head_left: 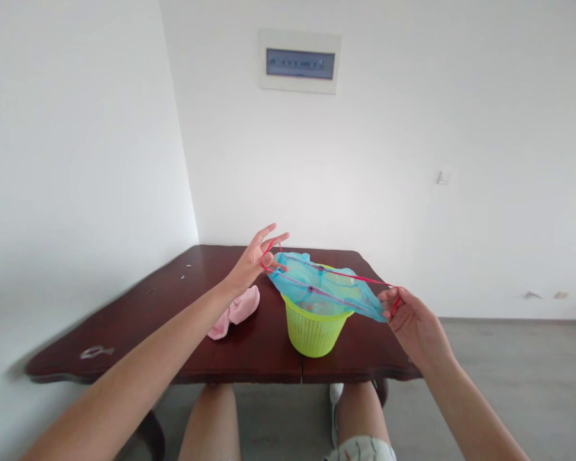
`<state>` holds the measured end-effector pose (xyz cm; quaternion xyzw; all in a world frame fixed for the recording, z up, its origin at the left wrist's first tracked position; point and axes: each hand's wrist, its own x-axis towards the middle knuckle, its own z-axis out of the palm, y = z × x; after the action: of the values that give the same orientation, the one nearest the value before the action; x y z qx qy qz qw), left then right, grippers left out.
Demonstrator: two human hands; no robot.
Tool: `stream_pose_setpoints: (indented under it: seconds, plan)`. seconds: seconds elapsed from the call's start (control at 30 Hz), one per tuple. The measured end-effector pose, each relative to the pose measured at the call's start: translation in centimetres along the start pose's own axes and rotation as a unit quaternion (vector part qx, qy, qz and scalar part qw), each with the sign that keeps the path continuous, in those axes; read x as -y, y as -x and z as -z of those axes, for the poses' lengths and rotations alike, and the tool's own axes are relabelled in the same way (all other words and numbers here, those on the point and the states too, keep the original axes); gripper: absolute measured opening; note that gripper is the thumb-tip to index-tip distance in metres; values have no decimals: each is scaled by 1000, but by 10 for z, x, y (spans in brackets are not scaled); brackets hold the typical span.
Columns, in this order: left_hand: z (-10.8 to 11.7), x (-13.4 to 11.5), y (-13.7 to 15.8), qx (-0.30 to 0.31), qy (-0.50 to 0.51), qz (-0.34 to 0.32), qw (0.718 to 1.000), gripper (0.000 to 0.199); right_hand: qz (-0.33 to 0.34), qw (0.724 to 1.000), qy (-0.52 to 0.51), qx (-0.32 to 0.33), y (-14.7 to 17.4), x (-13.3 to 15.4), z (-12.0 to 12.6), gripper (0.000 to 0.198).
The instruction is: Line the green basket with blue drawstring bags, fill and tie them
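Note:
A blue translucent drawstring garbage bag is stretched over the top of a lime-green perforated basket. Its red drawstring is pulled out to both sides. My left hand has a loop of the string around its fingers at the bag's left end; some of those fingers are stretched up and apart, while others are curled at the string. At the right end, my right hand is closed on the red string beside the bag's edge. Inside the basket, contents are blurred by the bag.
A pink cloth item lies on the dark red wooden table, partly behind my left forearm. White walls stand behind and to the left, with an electrical panel and a switch. My legs are under the table's front edge.

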<state>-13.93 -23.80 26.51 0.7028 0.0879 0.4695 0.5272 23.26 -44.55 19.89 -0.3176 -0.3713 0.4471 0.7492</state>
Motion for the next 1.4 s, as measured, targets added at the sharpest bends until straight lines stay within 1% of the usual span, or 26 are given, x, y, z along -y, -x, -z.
stream_pose_setpoints:
  seconds: [0.07, 0.17, 0.23, 0.3, 0.33, 0.4, 0.5, 0.57, 0.63, 0.7, 0.8, 0.87, 0.93, 1.0, 1.1, 1.2, 1.27, 1.33, 1.4]
  plan:
    - [-6, 0, 3, 10, 0, -2, 1000, 131, 15, 1000, 1, 1, 3, -1, 0, 30]
    - [-19, 1, 9, 56, 7, 1, 998, 144, 51, 999, 6, -8, 5, -1, -2, 32]
    - [-29, 4, 14, 94, -2, 13, 996, 147, 70, 997, 8, -9, 6, 0, -4, 34]
    - [-36, 9, 19, 107, -18, 20, 994, 142, 83, 996, 4, -9, 8, 4, -6, 33]
    - [-38, 12, 21, 101, -27, 21, 994, 137, 90, 996, 0, -11, 10, 7, -7, 31]
    - [-39, 19, 23, 72, -54, 15, 996, 123, 95, 995, -13, -16, 14, 13, -9, 24]
    - [-38, 24, 22, 3, -98, -11, 995, 91, 83, 996, -27, -8, 21, 23, -10, 18]
    - [-37, 22, 22, -42, -101, -27, 994, 78, 82, 996, -20, -5, 23, 26, -8, 21]
    - [-37, 16, 24, -76, -90, -25, 993, 74, 92, 996, 7, -8, 25, 27, -5, 25]
    - [-36, 11, 28, -90, -90, -5, 992, 74, 101, 994, 47, 4, 29, 27, -5, 29]
    - [-30, 6, 42, -76, -104, 55, 990, 86, 115, 987, 103, 40, 44, 30, -12, 33]
    - [-25, 2, 57, -66, -113, 89, 987, 91, 130, 981, 138, 45, 58, 33, -20, 30]
    - [-24, -8, 73, -75, -127, 103, 984, 87, 144, 973, 177, 40, 71, 34, -26, 25]
    - [-28, -23, 89, -101, -143, 84, 981, 74, 150, 965, 214, 33, 81, 34, -29, 22]
    - [-43, -48, 101, -144, -146, 22, 979, 59, 166, 951, 258, 45, 84, 30, -29, 19]
    - [-64, -62, 98, -156, -92, -16, 983, 51, 198, 934, 292, 61, 82, 25, -34, 18]
    - [-80, -64, 90, -144, -33, -30, 989, 46, 217, 925, 306, 62, 82, 24, -44, 17]
    - [-97, -63, 80, -112, 20, -44, 992, 52, 231, 918, 314, 76, 84, 26, -58, 16]
    - [-114, -60, 71, -65, 40, -58, 995, 59, 243, 911, 319, 98, 87, 32, -74, 17]
